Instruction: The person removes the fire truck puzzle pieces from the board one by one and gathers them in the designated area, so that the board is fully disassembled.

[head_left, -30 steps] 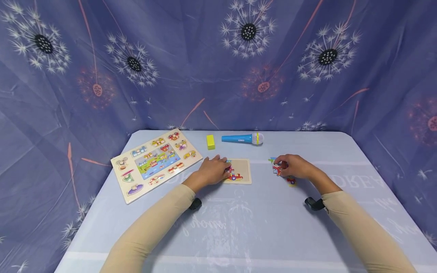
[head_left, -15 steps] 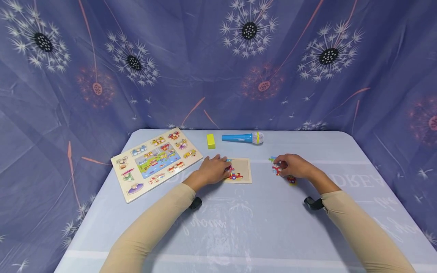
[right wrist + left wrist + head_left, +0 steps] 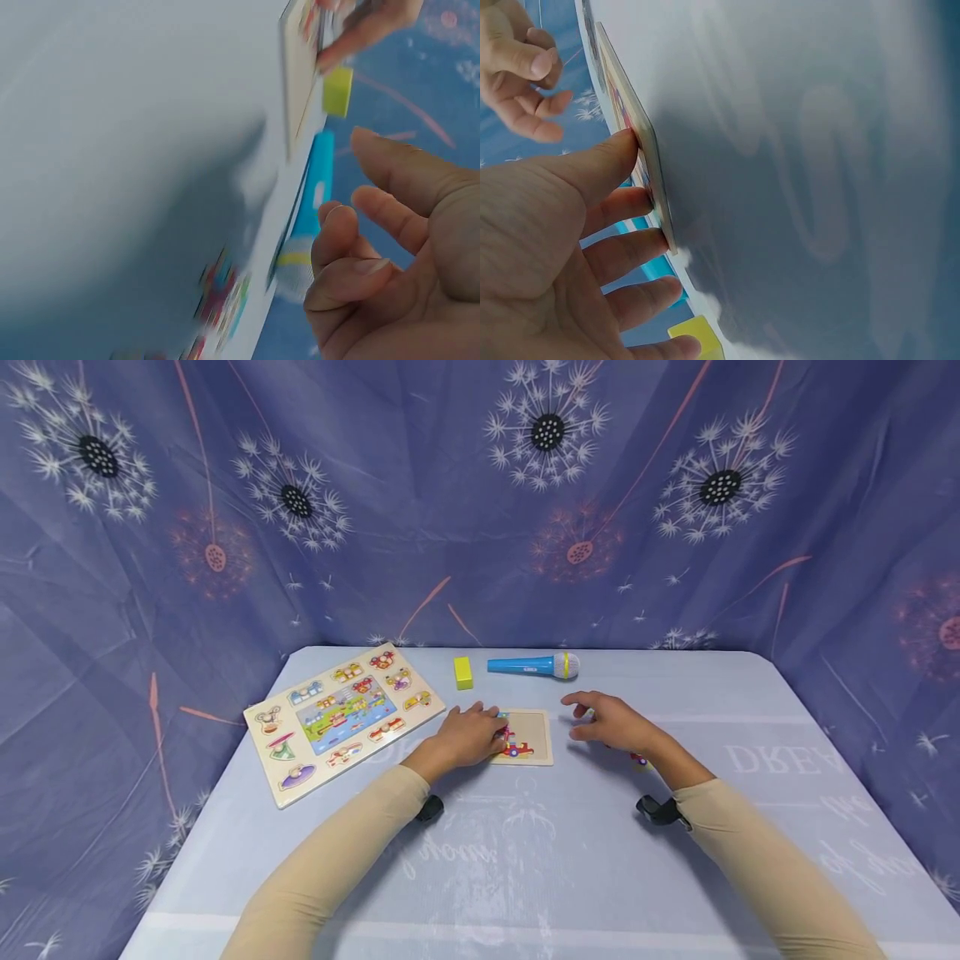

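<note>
In the head view, a small wooden jigsaw tray (image 3: 536,727) lies mid-table, with part of a red vehicle picture (image 3: 517,749) filled in. My left hand (image 3: 472,733) rests over its left side. In the left wrist view, the thumb (image 3: 615,157) and nearer fingertips touch the tray's edge, while the other fingers spread away. To the right of the tray, my right hand (image 3: 611,720) is raised with fingers loosely bent and a gap before the thumb; nothing shows between them. Loose jigsaw pieces (image 3: 640,760) lie beneath it, partly hidden in the head view.
A larger wooden peg puzzle board (image 3: 277,718) lies at the left. Along the back sit a yellow block (image 3: 462,672) and a blue toy microphone (image 3: 525,665). A patterned curtain (image 3: 420,502) hangs behind the table.
My right hand has left the loose jigsaw pieces and moved left towards the tray, its fingers spreading apart. My left hand has stayed in place.
</note>
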The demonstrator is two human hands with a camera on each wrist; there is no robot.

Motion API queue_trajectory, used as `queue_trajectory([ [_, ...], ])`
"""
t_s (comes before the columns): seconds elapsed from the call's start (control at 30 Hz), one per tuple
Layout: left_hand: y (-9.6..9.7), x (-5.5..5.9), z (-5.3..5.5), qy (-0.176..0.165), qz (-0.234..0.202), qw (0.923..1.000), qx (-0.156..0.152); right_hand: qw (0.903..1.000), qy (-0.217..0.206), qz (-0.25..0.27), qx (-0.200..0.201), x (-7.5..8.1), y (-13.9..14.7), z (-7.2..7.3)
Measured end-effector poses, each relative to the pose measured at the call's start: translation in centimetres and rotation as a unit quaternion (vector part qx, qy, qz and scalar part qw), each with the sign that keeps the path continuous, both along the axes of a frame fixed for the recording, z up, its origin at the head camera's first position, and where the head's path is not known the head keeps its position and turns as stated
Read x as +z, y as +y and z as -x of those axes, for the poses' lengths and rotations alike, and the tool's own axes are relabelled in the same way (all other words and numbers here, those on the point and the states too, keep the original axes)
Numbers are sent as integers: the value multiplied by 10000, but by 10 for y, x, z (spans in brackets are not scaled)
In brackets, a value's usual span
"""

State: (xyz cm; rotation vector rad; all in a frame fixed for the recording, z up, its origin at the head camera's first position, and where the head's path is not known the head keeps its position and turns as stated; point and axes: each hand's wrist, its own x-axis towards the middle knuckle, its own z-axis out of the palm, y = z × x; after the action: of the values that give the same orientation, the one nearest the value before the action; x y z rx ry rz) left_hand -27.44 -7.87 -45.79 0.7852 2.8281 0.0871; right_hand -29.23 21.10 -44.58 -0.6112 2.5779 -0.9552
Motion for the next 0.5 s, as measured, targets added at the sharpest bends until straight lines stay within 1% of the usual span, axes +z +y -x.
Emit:
queue_trajectory([
  [0.1,0,0,0,0,22,10000,11,9999,16,24,103,0,-18,-4],
  [0.3,1,-1,1,-73,29,9999,90,9987,204,-178,430,-4,-49,-13],
  [0.5,1,-2,0,-55,0,9999,114,9980,259,-143,556,-5,-66,-19],
])
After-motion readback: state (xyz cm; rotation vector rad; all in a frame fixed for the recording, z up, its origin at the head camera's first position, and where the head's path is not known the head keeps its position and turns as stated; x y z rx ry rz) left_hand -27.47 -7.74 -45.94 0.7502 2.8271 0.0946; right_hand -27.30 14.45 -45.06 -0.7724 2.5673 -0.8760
